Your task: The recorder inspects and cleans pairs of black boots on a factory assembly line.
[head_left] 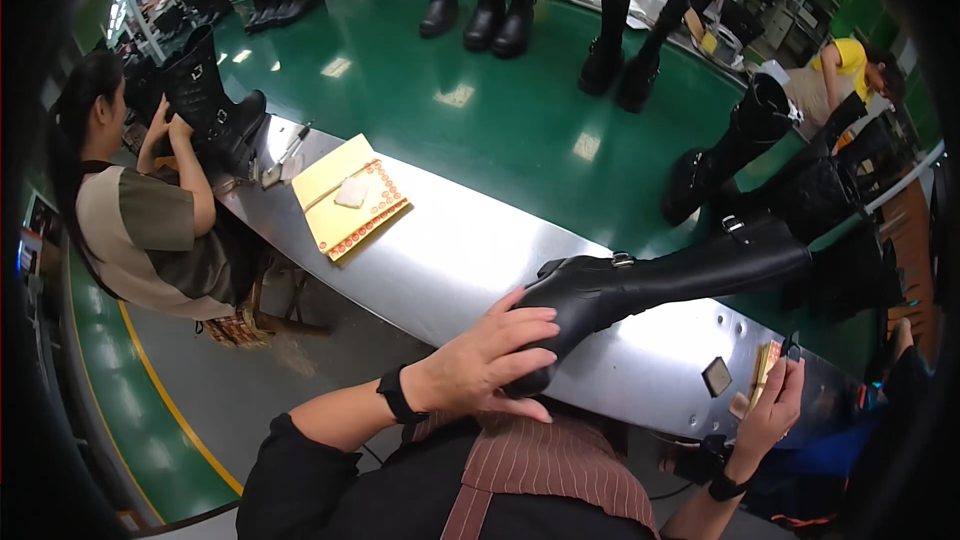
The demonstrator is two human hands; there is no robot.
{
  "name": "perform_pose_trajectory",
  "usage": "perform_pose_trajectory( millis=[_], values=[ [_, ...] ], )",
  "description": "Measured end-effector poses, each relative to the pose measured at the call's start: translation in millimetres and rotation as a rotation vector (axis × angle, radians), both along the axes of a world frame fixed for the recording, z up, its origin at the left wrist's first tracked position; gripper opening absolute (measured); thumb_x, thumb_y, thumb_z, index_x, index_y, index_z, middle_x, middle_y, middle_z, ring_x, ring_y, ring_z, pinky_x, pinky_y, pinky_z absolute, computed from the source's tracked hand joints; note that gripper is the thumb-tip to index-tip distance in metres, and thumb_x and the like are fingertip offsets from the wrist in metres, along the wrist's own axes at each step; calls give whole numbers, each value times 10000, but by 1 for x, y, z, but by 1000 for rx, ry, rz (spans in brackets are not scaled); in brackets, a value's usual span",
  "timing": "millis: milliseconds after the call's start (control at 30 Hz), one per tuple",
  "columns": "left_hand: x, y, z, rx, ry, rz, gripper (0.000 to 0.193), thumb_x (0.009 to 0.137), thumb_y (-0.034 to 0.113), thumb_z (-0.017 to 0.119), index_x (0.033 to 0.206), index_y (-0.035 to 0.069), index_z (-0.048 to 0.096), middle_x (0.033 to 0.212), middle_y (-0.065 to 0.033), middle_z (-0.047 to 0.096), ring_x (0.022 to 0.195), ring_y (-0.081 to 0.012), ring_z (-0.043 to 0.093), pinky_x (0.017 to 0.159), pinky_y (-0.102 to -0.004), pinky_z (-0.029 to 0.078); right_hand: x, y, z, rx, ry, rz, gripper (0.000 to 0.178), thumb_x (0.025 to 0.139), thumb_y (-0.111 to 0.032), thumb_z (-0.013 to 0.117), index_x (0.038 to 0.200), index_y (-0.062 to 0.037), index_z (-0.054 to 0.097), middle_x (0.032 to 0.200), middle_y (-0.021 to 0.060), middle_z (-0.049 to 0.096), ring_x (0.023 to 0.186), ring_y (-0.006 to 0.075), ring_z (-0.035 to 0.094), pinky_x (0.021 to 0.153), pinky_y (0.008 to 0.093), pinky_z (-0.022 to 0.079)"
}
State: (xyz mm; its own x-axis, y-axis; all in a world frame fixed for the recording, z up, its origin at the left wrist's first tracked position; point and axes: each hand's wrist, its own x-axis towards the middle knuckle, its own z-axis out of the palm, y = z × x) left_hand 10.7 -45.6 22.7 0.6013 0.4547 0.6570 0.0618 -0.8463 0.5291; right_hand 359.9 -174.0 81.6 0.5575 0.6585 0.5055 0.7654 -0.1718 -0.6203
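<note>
We see the left forearm angling in from the lower left, its elbow bent outward, a black wristband [398, 396] just behind the hand. The left grip [472, 368] reaches rightward with its back turned up, the fingers slightly parted and laid across the foot of a tall black buckled boot [585, 305], the thumb stretched beneath them along the near side; we read it as a loose, partly open hold. That boot lies along the brushed-metal worktop [440, 280], its foot near the striped brown apron [550, 460] and its shaft running to the right. We find the right forearm rising from the lower edge, the wrist in a second black band [729, 486] and the hand upright. The right grip [775, 408] is closed in a pinch, thumb and fingertips together on a small dark piece [792, 347] whose kind we cannot tell. Just beside it we see a dark square block [717, 377]. Farther left, a yellow box [335, 225] bears a whitish pad [352, 192], and at the far left a co-worker [150, 210] handles another buckled boot [207, 100].
</note>
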Motion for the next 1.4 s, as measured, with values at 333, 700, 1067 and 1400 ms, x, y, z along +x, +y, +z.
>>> perform_pose_trajectory(
  millis=[333, 700, 1067, 1400],
  values=[
    [-63, -14, -42, -234, 356, 325, 896, 756, 213, 870, 1498, 42, 397, 1515, -249, 394, 1378, -406, 445, 1144, -439, 404, 72, 9, -115, -554, -413, -98, 325, 844, -207, 760, 1122, -51, 694, 1095, 140, 628, 959, 327, 608, 838, 436, 475],
    [-34, 5, -52, -245, 240, 472, 846, 784, 243, 836, 1467, -10, 406, 1417, -256, 479, 1297, -402, 495, 1094, -427, 423, -27, 10, -94, -237, -367, 271, 214, 815, -108, 742, 1017, -78, 680, 953, 82, 649, 965, 276, 592, 888, 403, 398],
    [-139, 184, 84, -186, 285, 931, 818, 768, 213, 846, 1411, -104, 453, 1318, -258, 577, 1168, -288, 619, 1000, -338, 476, -92, 19, -138, -227, -141, 487, 78, 804, -109, 749, 818, -82, 677, 704, 59, 623, 658, 263, 592, 630, 394, 436],
    [-175, 497, 63, -217, 406, 1304, 490, 728, 289, 832, 1077, -9, 659, 966, -183, 723, 911, -357, 706, 832, -427, 553, -96, 26, -141, -402, -137, 326, 98, 860, -156, 729, 910, -77, 698, 728, 98, 617, 661, 297, 575, 644, 419, 461]
  ],
)
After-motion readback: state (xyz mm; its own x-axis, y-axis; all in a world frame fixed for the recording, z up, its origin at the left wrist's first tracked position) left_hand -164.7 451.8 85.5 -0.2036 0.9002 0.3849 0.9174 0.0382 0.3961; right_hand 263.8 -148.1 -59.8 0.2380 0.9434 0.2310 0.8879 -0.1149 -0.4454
